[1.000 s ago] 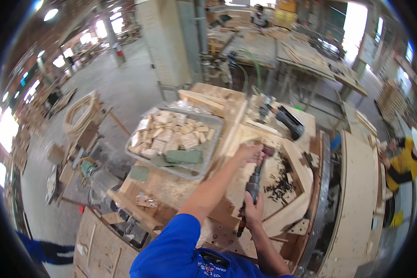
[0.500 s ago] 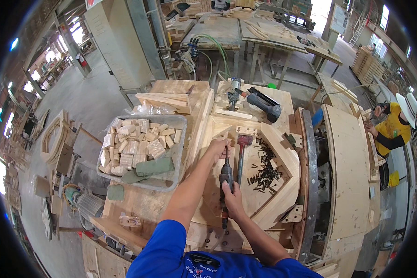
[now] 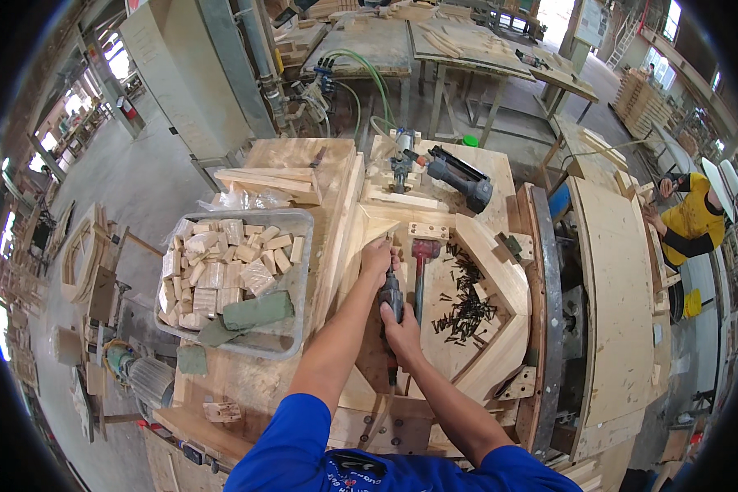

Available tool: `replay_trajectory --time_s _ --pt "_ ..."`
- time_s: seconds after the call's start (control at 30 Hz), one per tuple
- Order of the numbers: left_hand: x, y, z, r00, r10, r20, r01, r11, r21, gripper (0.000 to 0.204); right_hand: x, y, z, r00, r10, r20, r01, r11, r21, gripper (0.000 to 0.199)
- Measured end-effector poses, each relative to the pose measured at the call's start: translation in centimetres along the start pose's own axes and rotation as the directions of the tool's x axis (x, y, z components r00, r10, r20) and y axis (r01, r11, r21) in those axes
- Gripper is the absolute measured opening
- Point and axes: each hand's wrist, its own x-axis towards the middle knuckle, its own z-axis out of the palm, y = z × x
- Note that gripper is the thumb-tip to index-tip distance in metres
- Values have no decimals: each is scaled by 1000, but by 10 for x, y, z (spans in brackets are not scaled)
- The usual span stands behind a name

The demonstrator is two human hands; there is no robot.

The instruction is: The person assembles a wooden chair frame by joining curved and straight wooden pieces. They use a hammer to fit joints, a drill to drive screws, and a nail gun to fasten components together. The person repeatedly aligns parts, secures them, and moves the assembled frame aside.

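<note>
My right hand (image 3: 402,332) is wrapped round a dark inline power screwdriver (image 3: 391,295), its tip pointing away from me. My left hand (image 3: 377,261) is closed at the tool's front end, beside the frame's far-left corner; what its fingers pinch is too small to make out. Both hands are inside a many-sided pale wooden frame (image 3: 492,261) lying on the bench. Just right of the screwdriver lies a mallet (image 3: 425,249) with a red head and dark handle. A loose heap of dark screws (image 3: 470,316) is spread on the board inside the frame.
To the left stands a clear plastic tub (image 3: 302,279) of wood blocks (image 3: 225,254) and green pads (image 3: 258,310). A nail gun (image 3: 461,182) lies beyond the frame, near a metal clamp (image 3: 402,164). A dark metal rail (image 3: 549,328) runs along the right. Another person (image 3: 689,217) works at far right.
My hands and the screwdriver have shifted slightly left, and my left hand now sits closer over the tool's front end. The view has turned a little; the mallet and screws stay in place.
</note>
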Motion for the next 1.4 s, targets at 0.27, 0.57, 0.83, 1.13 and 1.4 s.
replay_trajectory --time_s 0.27,0.57,0.83,1.13,1.4 --pt "4 -4 -12 999 -1 52 0 1000 26 18 14 -14 20 998 27 -59 -40 973 -226 52" --pt "-73 10 27 708 364 605 -570 -210 794 16 48 28 30 969 -224 108 248 898 -362 63" --pt "-97 -39 59 523 94 847 -750 -422 510 12 42 22 63 975 -166 -151 126 962 -244 58" --pt "-105 -46 71 618 96 781 -715 -344 608 15 40 15 54 958 -192 -212 171 979 -113 48" --pt "-144 -8 105 608 140 782 -774 -115 622 33 48 76 23 968 -235 -86 244 963 111 70"
